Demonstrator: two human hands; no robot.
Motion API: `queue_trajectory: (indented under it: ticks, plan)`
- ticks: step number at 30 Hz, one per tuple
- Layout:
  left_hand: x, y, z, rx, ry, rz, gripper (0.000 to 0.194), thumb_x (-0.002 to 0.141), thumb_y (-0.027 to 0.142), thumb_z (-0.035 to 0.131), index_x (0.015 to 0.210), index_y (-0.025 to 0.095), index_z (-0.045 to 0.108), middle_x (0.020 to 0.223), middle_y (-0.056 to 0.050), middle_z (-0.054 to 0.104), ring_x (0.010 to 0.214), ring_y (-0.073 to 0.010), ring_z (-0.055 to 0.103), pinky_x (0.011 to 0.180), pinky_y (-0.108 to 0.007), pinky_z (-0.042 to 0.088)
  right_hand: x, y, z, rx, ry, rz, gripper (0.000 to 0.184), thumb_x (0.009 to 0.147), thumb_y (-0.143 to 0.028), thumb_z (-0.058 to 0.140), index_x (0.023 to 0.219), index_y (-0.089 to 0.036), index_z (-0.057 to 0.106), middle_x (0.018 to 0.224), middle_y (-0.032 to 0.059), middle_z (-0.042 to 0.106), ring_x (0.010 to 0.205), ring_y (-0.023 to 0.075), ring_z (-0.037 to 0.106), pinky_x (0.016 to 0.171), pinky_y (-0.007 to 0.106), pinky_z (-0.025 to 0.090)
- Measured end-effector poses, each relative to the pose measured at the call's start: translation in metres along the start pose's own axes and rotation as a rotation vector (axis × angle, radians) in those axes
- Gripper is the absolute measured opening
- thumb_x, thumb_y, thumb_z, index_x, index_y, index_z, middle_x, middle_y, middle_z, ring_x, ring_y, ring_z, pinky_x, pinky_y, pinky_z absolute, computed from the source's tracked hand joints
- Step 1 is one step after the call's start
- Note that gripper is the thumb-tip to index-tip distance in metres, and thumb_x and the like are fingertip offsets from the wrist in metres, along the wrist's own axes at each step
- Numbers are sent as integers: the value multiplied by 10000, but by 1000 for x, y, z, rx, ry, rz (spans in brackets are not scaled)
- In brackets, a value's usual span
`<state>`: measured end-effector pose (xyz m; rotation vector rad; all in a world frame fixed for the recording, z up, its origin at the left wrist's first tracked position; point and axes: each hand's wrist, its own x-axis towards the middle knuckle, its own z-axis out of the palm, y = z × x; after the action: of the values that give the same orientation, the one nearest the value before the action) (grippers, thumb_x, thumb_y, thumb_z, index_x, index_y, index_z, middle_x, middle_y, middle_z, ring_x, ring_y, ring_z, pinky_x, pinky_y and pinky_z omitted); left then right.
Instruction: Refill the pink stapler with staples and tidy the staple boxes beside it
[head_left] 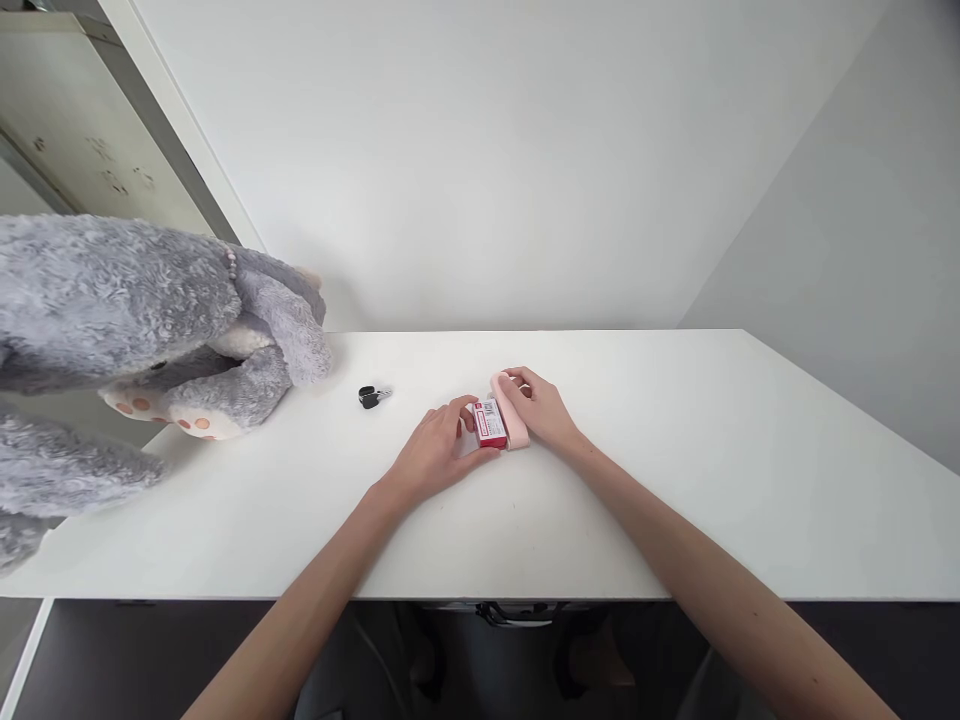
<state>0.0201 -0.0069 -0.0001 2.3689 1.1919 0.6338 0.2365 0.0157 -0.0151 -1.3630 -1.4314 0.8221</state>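
Observation:
Near the middle of the white table lies a small red and white box with printed text and a barcode. My left hand grips it from the left, thumb along the near edge and fingers at the far edge. Directly to its right, side by side with the box, is a pale pink stapler. My right hand is closed around the stapler's far part, with the thumb on top and the fingers curled over the far side.
A pair of small black-handled scissors lies on the table to the left. Large grey plush toys take up the table's left end. A white wall rises behind the table.

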Motion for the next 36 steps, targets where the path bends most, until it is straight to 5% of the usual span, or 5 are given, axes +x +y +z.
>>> queue_trajectory:
  ticks: [8, 12, 17, 27, 36]
  plan:
    - [1, -1, -1, 76, 77, 34, 564, 933, 553, 623, 1379, 244, 470, 1085, -51, 662, 943, -254, 608, 929, -435, 477, 0, 1, -1, -12, -7, -3, 444, 949, -616, 520, 1128, -245, 686, 1076, 45, 724, 860, 202, 654, 758, 340, 512]
    - [5, -7, -5, 190, 340, -6, 344, 1045, 397, 395, 1298, 211, 536, 1150, -109, 634, 1084, -285, 576, 1022, -483, 428, 0, 2, -1, -7, -8, 0, 464, 942, -640, 517, 1126, -248, 684, 1045, 44, 720, 866, 204, 648, 751, 337, 509]
    - [7, -25, -8, 438, 603, -210, 522, 927, 291, 549, 1417, 142, 446, 1519, -240, 400, 1453, -422, 312, 1143, -625, 299, 0, 3, -1, -6, -12, 11, 475, 933, -659, 516, 1124, -258, 685, 1022, 41, 716, 851, 204, 642, 735, 335, 504]
    - [3, -47, 4, 509, 437, -376, 611, 947, 346, 481, 1460, 29, 387, 1533, -293, 440, 1536, -513, 168, 1206, -724, 172, 1, 2, -2, 11, -16, 10, 452, 938, -639, 524, 1117, -259, 688, 1048, 40, 709, 856, 202, 632, 743, 339, 499]
    - [5, -31, 0, 298, 260, -132, 481, 959, 201, 417, 1431, 110, 410, 1412, -193, 570, 1554, -335, 260, 1228, -551, 345, 1, 4, -1, 3, -12, 10, 453, 933, -645, 518, 1105, -262, 687, 1042, 37, 711, 854, 204, 640, 734, 336, 503]
